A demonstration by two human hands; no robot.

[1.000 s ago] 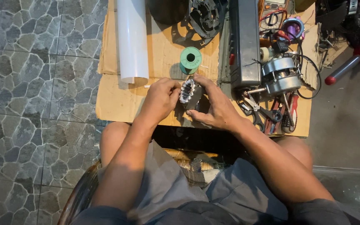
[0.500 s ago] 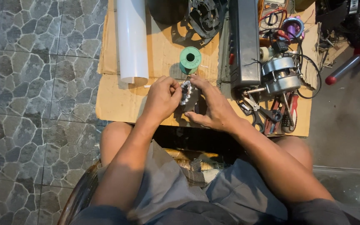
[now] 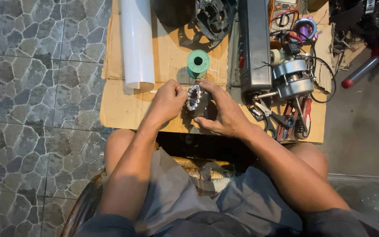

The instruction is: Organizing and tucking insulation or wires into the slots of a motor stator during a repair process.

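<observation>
I sit over a stone-tiled floor with a sheet of cardboard spread in front of my knees. A white pipe lies along its left part, one end pointing at me. To the right a long grey metal box runs away from me, and beside that sits a silver motor with a shaft sticking out toward the box. A dark motor housing lies at the far edge. Pliers and red-handled tools are heaped at the right near corner, touching one another.

My right hand wraps the stator from the right, fingers spread over its back and thumb underneath, holding it on edge on the cardboard, roughly at the middle of the near side. My left hand is curled into a loose fist against the stator's left face, fingertips pinched at the windings; what they pinch is too small for me to tell. Just beyond the stator stands a green spool, close but apart.
</observation>
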